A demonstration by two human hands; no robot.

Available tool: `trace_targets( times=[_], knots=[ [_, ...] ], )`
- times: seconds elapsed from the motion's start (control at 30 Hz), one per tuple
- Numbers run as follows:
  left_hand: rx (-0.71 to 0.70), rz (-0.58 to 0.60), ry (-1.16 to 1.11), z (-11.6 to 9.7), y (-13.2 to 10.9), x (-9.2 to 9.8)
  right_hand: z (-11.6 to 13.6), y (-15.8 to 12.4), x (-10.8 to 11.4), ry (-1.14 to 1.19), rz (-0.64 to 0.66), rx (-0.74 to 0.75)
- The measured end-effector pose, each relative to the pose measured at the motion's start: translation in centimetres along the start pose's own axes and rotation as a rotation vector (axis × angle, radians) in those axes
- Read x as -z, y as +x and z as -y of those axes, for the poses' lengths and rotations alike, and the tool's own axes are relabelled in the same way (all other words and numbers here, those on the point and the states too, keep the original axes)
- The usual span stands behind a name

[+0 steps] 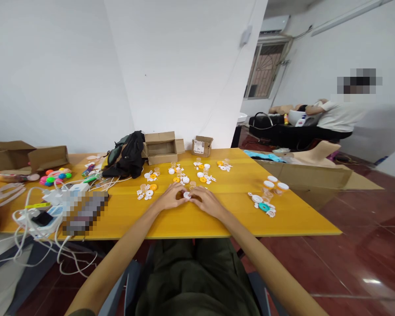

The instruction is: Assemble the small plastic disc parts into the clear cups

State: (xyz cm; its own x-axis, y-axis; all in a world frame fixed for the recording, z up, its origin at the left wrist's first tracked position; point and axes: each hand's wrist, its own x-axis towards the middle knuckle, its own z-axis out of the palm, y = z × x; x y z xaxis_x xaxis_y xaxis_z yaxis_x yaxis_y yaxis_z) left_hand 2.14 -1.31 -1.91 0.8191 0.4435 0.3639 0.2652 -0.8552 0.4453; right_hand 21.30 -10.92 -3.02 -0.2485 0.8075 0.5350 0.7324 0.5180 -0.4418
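My left hand [171, 196] and my right hand [204, 200] meet over the middle of the yellow table [191, 224]. Between their fingertips they pinch a small round white plastic piece [186, 195], its exact kind too small to tell. Just beyond my hands stands a clear plastic cup [192, 184]. Small groups of white and orange plastic parts lie around, among them an orange disc [153, 187] on the left and a white disc [186, 180] behind my left hand. A teal disc [263, 206] rests with white parts and a clear cup on the right.
White-lidded cups [282, 186] stand at the right. Cardboard boxes [160, 148] and a black backpack [127, 154] line the back. Cables, a power strip [52, 215] and a blurred dark object [87, 213] fill the left. A person [342, 109] sits far right; another person's arm shows at the left edge.
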Motion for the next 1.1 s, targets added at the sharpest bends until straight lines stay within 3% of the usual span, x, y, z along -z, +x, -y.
trace_targets(
  times=[0.83,1.1],
  knots=[
    [-0.01,-0.016,0.059,-0.4,-0.1,-0.2,0.8,1.1,-0.3,0.001,-0.007,-0.095],
    [-0.007,-0.013,0.086,-0.7,-0.1,-0.1,1.9,2.2,0.2,0.003,0.088,-0.294]
  ],
)
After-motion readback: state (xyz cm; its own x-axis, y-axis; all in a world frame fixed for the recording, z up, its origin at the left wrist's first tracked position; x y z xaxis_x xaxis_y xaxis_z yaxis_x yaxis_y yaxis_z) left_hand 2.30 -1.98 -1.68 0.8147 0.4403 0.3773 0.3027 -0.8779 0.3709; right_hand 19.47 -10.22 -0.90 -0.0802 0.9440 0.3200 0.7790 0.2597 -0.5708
